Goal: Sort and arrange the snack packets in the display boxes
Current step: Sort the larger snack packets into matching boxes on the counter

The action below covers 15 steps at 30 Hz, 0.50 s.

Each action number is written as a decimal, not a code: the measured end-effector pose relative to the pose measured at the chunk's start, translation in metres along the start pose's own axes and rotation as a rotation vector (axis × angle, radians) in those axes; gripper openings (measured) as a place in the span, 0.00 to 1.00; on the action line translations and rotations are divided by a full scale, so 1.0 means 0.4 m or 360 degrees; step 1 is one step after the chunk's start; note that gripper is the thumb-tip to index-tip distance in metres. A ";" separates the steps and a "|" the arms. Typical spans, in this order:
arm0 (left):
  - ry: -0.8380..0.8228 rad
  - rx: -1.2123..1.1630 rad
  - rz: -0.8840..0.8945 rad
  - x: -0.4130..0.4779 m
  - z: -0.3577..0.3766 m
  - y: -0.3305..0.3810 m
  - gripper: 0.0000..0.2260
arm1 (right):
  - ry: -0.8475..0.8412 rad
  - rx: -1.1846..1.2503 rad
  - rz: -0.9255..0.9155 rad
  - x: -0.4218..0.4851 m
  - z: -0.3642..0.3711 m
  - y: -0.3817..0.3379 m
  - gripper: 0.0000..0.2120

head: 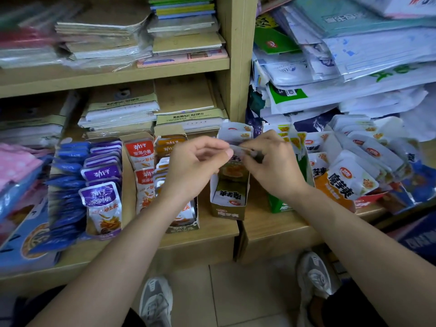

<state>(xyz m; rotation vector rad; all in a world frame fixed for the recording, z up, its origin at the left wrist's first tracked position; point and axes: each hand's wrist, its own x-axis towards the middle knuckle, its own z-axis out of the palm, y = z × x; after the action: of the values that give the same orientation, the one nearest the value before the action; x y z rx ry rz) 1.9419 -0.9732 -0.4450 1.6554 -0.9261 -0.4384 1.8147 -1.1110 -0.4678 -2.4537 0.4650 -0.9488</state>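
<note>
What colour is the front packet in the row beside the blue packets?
Purple on top, white below; the front packet shows best in the head view.

Left hand and right hand meet, both pinching.
</note>
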 end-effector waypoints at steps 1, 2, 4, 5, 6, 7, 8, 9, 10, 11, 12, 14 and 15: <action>-0.0057 0.0200 0.0124 -0.001 -0.015 -0.006 0.05 | 0.0021 -0.0001 0.0033 0.004 -0.006 0.008 0.07; -0.0145 0.0430 0.0245 -0.006 -0.029 -0.012 0.05 | 0.0053 0.0010 0.0084 0.007 -0.012 0.016 0.07; -0.0383 0.0932 0.0416 -0.023 -0.048 -0.029 0.10 | 0.0128 0.0062 0.0182 0.015 -0.018 0.027 0.08; -0.0500 0.1164 0.0477 -0.035 -0.052 -0.041 0.14 | 0.0155 0.0100 0.0200 0.018 -0.018 0.028 0.08; -0.0596 0.1348 0.0547 -0.047 -0.051 -0.053 0.16 | 0.0174 0.0133 0.0198 0.019 -0.015 0.029 0.07; -0.0670 0.1481 0.0629 -0.058 -0.046 -0.067 0.17 | 0.0179 0.0143 0.0185 0.020 -0.011 0.028 0.07; -0.0720 0.1576 0.0703 -0.067 -0.039 -0.078 0.17 | 0.0162 0.0129 0.0178 0.020 -0.006 0.028 0.07; -0.0736 0.1642 0.0753 -0.074 -0.032 -0.087 0.16 | 0.0121 0.0104 0.0185 0.020 -0.001 0.028 0.08; -0.0713 0.1684 0.0796 -0.078 -0.027 -0.093 0.14 | 0.0085 0.0090 0.0200 0.019 0.001 0.027 0.09; -0.0670 0.1710 0.0837 -0.080 -0.024 -0.097 0.11 | 0.0067 0.0082 0.0213 0.018 0.003 0.026 0.10; -0.0635 0.1729 0.0862 -0.081 -0.023 -0.097 0.08 | 0.0069 0.0077 0.0207 0.017 0.003 0.024 0.11; -0.0602 0.1746 0.0877 -0.082 -0.020 -0.099 0.05 | 0.0088 0.0077 0.0165 0.013 0.002 0.020 0.09; -0.0589 0.1737 0.0888 -0.083 -0.019 -0.101 0.04 | 0.0094 0.0081 0.0140 0.011 0.001 0.019 0.08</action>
<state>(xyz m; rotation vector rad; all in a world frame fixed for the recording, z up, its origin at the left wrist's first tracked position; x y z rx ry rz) 1.9406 -0.9407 -0.4865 2.1485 -2.0729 0.2281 1.8170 -1.1193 -0.4696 -2.3451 0.5578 -0.9863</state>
